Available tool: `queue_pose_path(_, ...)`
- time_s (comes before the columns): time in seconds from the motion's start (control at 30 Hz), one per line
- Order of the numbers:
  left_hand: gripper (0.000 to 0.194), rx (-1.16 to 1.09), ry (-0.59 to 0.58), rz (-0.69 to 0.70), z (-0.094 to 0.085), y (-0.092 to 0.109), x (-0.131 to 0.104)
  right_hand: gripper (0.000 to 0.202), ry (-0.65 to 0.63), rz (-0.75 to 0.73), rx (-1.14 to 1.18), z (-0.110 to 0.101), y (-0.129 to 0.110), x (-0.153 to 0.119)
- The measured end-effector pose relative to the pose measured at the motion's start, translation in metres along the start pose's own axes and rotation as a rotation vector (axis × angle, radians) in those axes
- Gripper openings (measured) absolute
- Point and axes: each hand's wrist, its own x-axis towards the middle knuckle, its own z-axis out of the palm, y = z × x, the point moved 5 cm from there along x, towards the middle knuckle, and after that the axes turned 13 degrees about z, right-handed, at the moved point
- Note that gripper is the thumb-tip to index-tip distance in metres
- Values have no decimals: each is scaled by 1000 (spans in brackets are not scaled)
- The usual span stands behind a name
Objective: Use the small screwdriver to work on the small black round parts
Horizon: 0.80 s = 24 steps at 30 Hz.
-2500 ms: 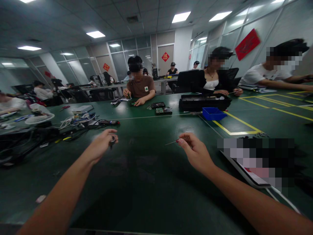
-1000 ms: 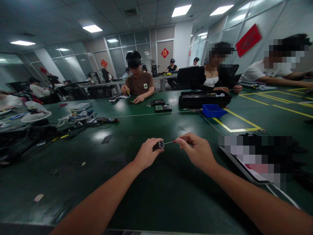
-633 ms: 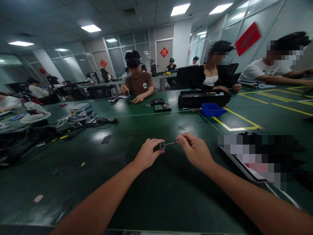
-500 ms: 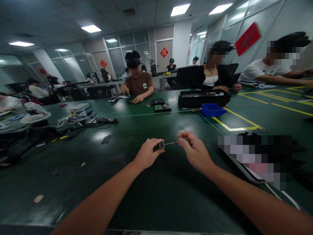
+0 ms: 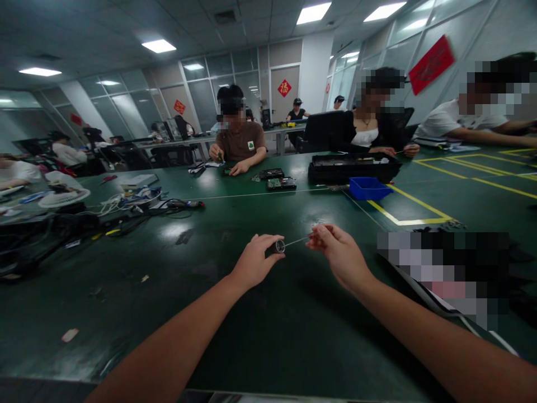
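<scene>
My left hand (image 5: 257, 260) is closed round a small dark cylindrical part (image 5: 278, 246), whose round, light-rimmed end faces right. My right hand (image 5: 335, 249) grips a screwdriver (image 5: 297, 241) by its handle, which the fingers mostly cover. The thin metal shaft runs leftward, its tip at the open end of the cylinder. Whether the tip touches anything inside is too small to tell. Both hands are held above the green tabletop (image 5: 251, 347).
Ahead lie circuit-board parts (image 5: 281, 183), a long black housing (image 5: 354, 168) and a blue bin (image 5: 370, 188). Tangled cables (image 5: 138, 204) spread at the left. A blurred-out object (image 5: 444, 274) with a white cable is at the right. A co-worker (image 5: 241, 140) works opposite, others around.
My right hand has turned on the screwdriver, and its handle end is raised a little. The left hand keeps its hold on the cylinder. The whole view has shifted slightly.
</scene>
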Motion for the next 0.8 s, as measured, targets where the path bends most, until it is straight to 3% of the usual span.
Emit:
queue_pose_path(0.27, 40, 12, 5, -12, -2, 4, 0, 30, -14, -188, -261, 7, -18, -14)
queue_pose_path(0.4, 40, 19, 20, -29, -3, 3, 1, 32, 28, -184, -496, 7, -26, -20)
queue_pose_path(0.63, 40, 3, 23, -5, -2, 2, 0, 18, -42, -258, -551, 10, -24, -23)
queue_pose_path(0.8, 42, 9, 13, -9, -1, 2, -2, 35, -2, -198, -641, 10, -23, -22)
